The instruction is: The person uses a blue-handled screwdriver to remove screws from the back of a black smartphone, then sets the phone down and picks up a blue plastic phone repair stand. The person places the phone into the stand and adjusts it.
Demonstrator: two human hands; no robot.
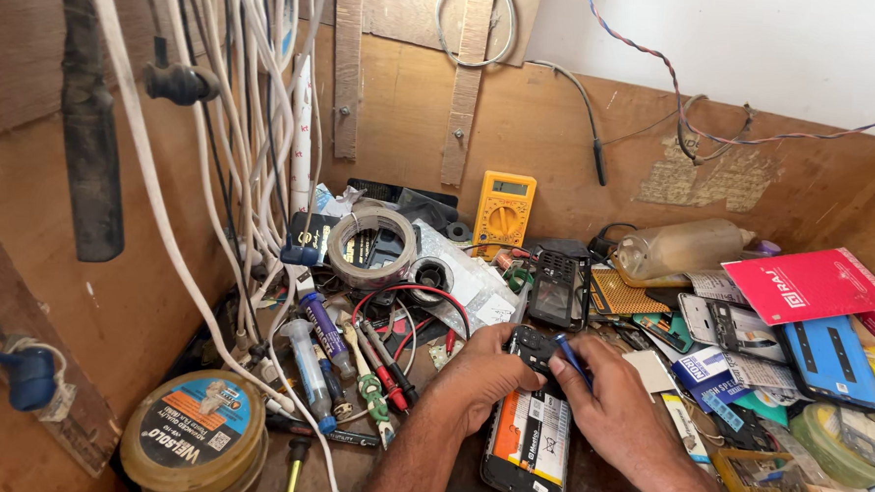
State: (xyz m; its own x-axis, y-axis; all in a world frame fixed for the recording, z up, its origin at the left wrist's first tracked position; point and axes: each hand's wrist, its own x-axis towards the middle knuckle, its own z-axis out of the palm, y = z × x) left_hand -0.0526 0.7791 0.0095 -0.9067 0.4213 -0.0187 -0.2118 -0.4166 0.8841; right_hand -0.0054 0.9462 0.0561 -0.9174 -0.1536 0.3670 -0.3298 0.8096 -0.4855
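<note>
Cluttered bench [467,479], left hand [486,376] gripping phone [529,442], right hand [615,406] prob. pinching blue tool [572,361]

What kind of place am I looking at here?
Most likely a small phone repair bench. A yellow multimeter leans against the wooden back wall, opened phones and parts litter the top, and the left hand and right hand work on an opened phone.

Obstacles are crowding the bench on every side. At 9 o'clock, hanging white cables [235,149] and upright test probes [385,367] are blocking lateral passage. At 12 o'clock, the tape roll [371,248] and yellow multimeter [503,214] are standing in the way. At 3 o'clock, stacked phone parts [748,338] are lying. Only the 6 o'clock approach is remaining passable.
</note>
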